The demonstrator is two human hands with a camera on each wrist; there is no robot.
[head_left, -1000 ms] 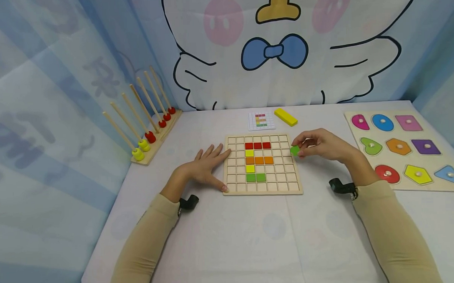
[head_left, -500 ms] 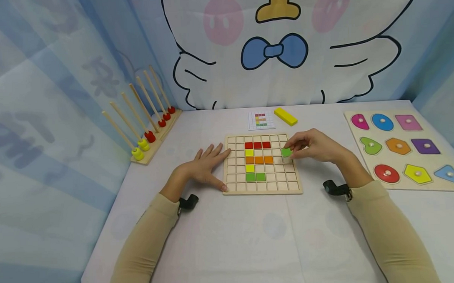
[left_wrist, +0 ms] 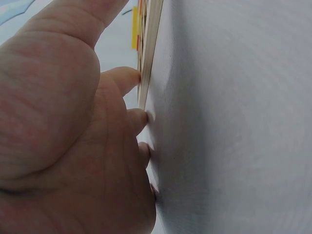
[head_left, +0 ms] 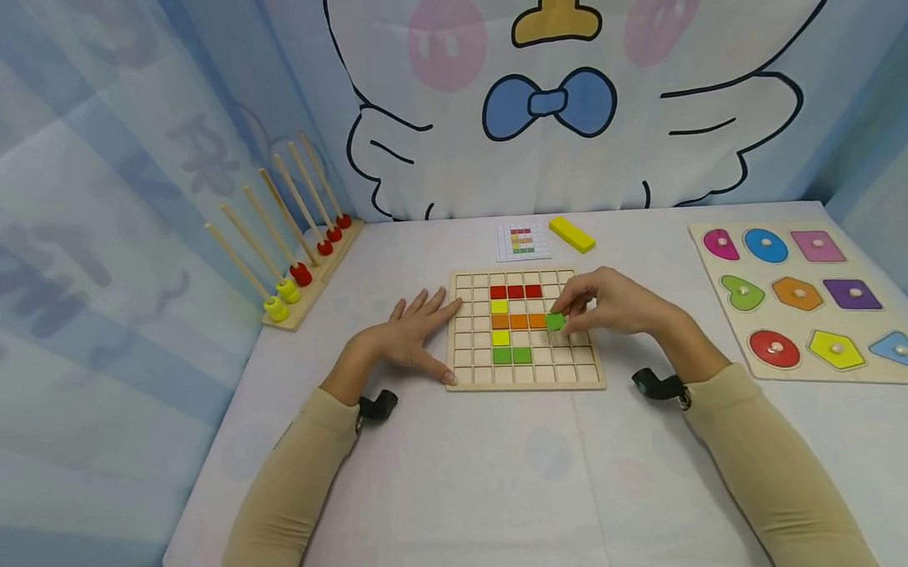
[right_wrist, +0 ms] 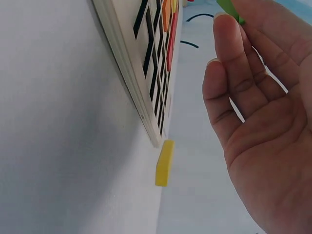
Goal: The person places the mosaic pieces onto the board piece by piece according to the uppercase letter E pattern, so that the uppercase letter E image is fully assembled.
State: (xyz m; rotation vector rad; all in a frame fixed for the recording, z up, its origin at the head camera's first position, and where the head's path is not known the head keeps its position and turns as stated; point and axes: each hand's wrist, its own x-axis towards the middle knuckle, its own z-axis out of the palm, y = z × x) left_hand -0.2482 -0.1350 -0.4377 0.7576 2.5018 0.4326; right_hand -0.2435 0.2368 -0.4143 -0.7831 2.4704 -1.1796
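Observation:
A wooden grid board lies mid-table, with red, yellow, orange and green square tiles set in some of its cells. My right hand pinches a green tile between thumb and fingers, above the board just right of the orange row. In the right wrist view only a corner of this green tile shows at the top. Spread fingers of my left hand touch the board's left edge, the thumb at its lower left corner. The left wrist view shows these fingertips against the board's side.
Behind the board lie a pattern card and a yellow block. A bead stacker with upright rods stands at the left, holding red and yellow beads. On the right lies a knobbed shape puzzle.
My right hand has moved left and slightly nearer with the green tile, from beside the board's right edge to over its cells. The left hand stays put.

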